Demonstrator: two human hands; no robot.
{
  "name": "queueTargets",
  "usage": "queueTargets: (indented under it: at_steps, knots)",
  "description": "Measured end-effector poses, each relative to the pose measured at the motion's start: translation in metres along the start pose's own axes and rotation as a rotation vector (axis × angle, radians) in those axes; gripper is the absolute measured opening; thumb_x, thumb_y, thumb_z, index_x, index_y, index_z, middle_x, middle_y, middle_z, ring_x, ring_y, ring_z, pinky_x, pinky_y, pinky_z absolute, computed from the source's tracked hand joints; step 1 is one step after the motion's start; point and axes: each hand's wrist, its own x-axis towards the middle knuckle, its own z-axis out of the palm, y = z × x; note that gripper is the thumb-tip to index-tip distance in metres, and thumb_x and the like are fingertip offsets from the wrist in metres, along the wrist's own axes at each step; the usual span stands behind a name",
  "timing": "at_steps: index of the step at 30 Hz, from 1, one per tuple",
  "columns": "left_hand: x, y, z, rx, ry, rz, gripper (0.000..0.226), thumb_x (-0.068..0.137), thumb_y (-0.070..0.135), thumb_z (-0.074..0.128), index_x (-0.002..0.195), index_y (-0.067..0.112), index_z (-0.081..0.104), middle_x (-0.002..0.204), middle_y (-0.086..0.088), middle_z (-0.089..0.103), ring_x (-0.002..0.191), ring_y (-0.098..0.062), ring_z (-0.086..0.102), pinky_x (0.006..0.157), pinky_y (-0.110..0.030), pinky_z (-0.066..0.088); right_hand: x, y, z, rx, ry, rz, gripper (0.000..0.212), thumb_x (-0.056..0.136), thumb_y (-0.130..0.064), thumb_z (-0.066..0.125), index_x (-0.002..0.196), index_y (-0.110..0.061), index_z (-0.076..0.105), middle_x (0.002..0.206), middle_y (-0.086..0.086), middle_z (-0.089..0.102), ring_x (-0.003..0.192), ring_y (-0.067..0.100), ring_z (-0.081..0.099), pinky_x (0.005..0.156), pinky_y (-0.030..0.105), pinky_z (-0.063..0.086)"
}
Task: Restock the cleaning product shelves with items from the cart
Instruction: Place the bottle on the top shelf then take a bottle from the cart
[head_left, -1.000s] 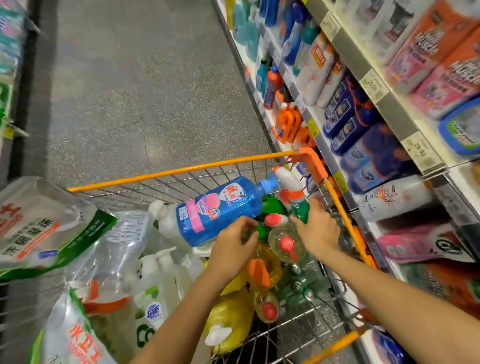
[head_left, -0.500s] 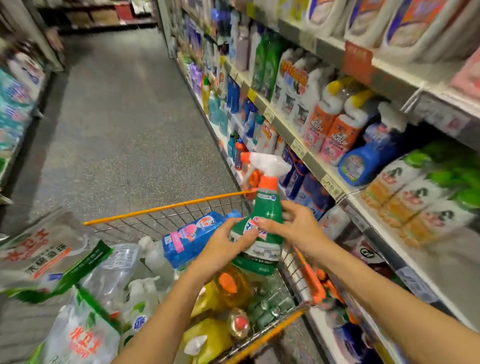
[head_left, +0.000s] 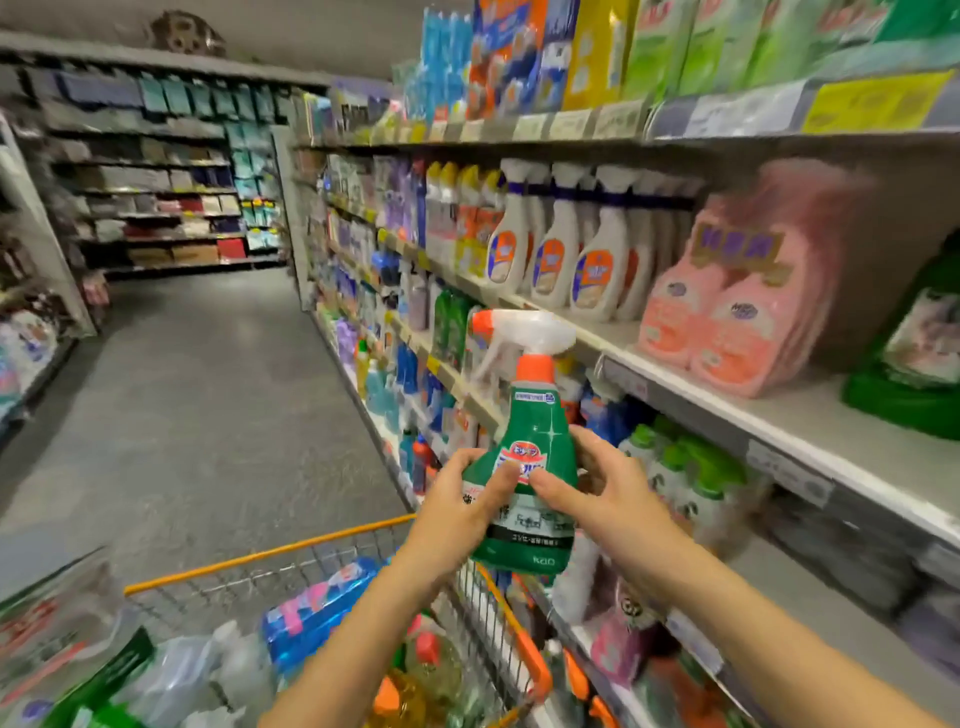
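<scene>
Left hand (head_left: 457, 514), right hand (head_left: 608, 499), both curled

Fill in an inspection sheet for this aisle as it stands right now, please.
Surface: shelf on the right, with bare board in front of the stock.
Job's things: green spray bottle upright, above the far right corner of the cart; blue bottle lies in the cart among bags.
Clutter: nothing seen.
Hands: left hand and right hand both grip the green spray bottle, thumbs on its label.
Cables: nothing seen.
Surroundings: white spray bottles and pink pouches on the shelf; grey floor runs to stocked shelving at the far end.
</scene>
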Motion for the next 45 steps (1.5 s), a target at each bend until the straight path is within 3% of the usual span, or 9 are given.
queueTargets:
  at_steps: [9,15,18,21,24,28,32,37,45]
  knots:
    - [0.087,0.141,0.057,-0.054,-0.18,0.408,0.043,0.08,0.057,0.058,0.101,0.02,0.058,0.082,0.008,0.069,0.073,-0.003,0.067,0.062,-0.019,0.052,0.036,-0.14,-0.086,-0.15,0.223,-0.242,0.031,0.085,-0.011,0.07,0.114,-0.015,0.06,0.098,-0.001,0.071,0.081,0.005,0.068,0.071,0.023,0.055]
    - [0.163,0.203,0.091,-0.144,-0.256,0.568,0.026,0.093,0.041,0.053,0.099,0.016,0.058,0.073,0.012,0.069,0.068,0.002,0.066,0.057,-0.016,0.05,0.091,-0.195,-0.13,-0.256,0.364,-0.296,0.035,0.086,-0.011,0.07,0.119,-0.009,0.06,0.106,0.01,0.071,0.098,0.025,0.069,0.085,0.039,0.057]
    - [0.208,0.227,0.107,-0.16,-0.248,0.646,0.051,0.083,0.062,0.056,0.102,0.015,0.062,0.09,0.0,0.072,0.084,-0.013,0.07,0.07,-0.029,0.057,0.12,-0.213,-0.148,-0.278,0.443,-0.335,0.033,0.086,-0.008,0.069,0.118,-0.006,0.058,0.106,0.013,0.07,0.093,0.024,0.07,0.081,0.036,0.058]
    - [0.246,0.252,0.124,-0.211,-0.228,0.709,0.071,0.088,0.07,0.039,0.114,0.007,0.061,0.108,-0.018,0.067,0.099,-0.028,0.067,0.083,-0.04,0.056,0.148,-0.233,-0.167,-0.315,0.524,-0.348,0.026,0.088,-0.011,0.068,0.113,-0.012,0.058,0.101,0.004,0.069,0.083,0.011,0.068,0.065,0.023,0.055]
    - [0.29,0.272,0.139,-0.305,-0.112,0.7,0.06,0.103,0.05,0.014,0.118,0.01,0.057,0.107,-0.005,0.066,0.099,-0.017,0.065,0.089,-0.036,0.054,0.176,-0.252,-0.188,-0.361,0.604,-0.349,0.028,0.088,-0.018,0.069,0.113,-0.015,0.059,0.103,0.002,0.068,0.09,0.015,0.068,0.065,0.026,0.051]
    - [0.35,0.265,0.155,0.318,0.028,0.894,0.055,0.1,0.045,0.017,0.11,0.011,0.059,0.107,-0.005,0.061,0.102,-0.024,0.056,0.096,-0.044,0.042,0.203,-0.268,-0.214,-0.486,0.713,-0.399,0.024,0.09,-0.019,0.067,0.109,-0.017,0.051,0.102,0.002,0.064,0.096,0.018,0.065,0.078,0.034,0.056]
    - [0.372,0.244,0.168,0.769,0.003,0.88,0.046,0.104,0.036,0.02,0.106,0.016,0.061,0.113,-0.004,0.062,0.111,-0.026,0.053,0.112,-0.045,0.02,0.229,-0.263,-0.237,-0.666,0.793,-0.321,0.035,0.088,-0.024,0.069,0.117,-0.014,0.053,0.11,0.005,0.065,0.101,0.022,0.063,0.09,0.045,0.054]
    - [0.374,0.232,0.185,0.582,0.187,0.938,0.038,0.097,0.036,0.018,0.073,0.021,0.043,0.079,0.007,0.046,0.09,-0.024,0.05,0.11,-0.048,0.021,0.25,-0.248,-0.255,-0.743,0.784,-0.239,0.03,0.09,-0.024,0.067,0.117,-0.018,0.055,0.108,0.001,0.065,0.1,0.021,0.063,0.089,0.042,0.054]
    - [0.388,0.224,0.196,0.28,0.33,1.054,0.032,0.094,0.034,0.026,0.063,0.028,0.036,0.068,0.014,0.04,0.076,-0.014,0.04,0.105,-0.043,0.023,0.267,-0.253,-0.283,-0.811,0.582,0.085,0.035,0.091,-0.027,0.065,0.122,-0.016,0.053,0.112,0.006,0.067,0.104,0.026,0.064,0.081,0.044,0.057]
